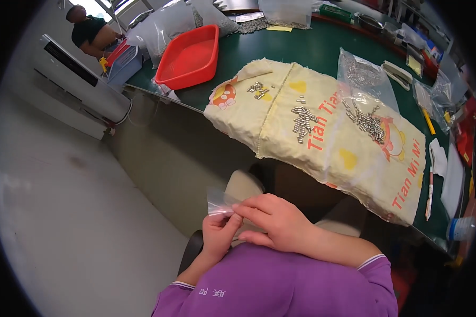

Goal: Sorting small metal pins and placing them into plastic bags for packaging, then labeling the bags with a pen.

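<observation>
Close to my body, over my lap, my left hand [218, 232] is closed on a small clear plastic bag [216, 203], its thumb pressed against the fingers. My right hand [276, 221] reaches across from the right, its fingertips closed at the bag's edge and touching the left hand. The bag's lower part is hidden by the hands. Beyond them, a yellow printed cloth [280, 124] covers the table's front. Small metal cylinders lie on it in a little group [258, 91], a middle pile [303, 124] and a larger right pile [370, 127].
An empty red plastic tray [188, 61] sits on the green table [280, 45] at the left. Bags of metal parts [362, 74] lie farther back. A pen [429, 193] and a bottle [461, 229] are at the right edge. Another person [90, 33] stands at the far left.
</observation>
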Tool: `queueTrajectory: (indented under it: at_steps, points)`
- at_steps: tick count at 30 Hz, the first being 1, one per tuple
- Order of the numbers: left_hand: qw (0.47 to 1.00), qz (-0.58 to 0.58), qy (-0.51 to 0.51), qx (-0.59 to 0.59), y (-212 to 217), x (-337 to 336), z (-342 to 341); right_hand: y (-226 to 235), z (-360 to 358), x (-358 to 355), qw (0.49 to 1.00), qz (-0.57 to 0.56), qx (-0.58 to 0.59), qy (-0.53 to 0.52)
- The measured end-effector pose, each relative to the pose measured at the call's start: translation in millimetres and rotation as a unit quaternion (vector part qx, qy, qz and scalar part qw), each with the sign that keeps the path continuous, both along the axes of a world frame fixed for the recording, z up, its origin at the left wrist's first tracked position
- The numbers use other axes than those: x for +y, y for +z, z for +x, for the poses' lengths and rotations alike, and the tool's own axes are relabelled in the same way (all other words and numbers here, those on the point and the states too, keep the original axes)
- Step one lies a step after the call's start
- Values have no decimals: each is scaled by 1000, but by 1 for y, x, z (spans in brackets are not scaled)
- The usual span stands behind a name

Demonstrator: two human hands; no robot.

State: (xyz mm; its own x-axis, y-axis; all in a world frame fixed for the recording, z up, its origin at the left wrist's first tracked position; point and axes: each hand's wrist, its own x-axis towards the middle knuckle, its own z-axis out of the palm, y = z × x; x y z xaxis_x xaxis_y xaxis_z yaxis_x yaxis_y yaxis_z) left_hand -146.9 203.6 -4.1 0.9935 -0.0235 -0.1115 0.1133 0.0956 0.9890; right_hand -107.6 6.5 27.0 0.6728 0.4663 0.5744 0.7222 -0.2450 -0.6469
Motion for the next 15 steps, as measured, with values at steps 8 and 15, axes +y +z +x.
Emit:
queueTrajectory:
  at_steps: [8,15]
  points:
    - [991,50,-53,-112,7,10,-23,2,-27,9,1000,-19,-21,-4]
    - [949,211,-86,-219,11,2,-12,-2,-39,-3,995,-18,90,-46]
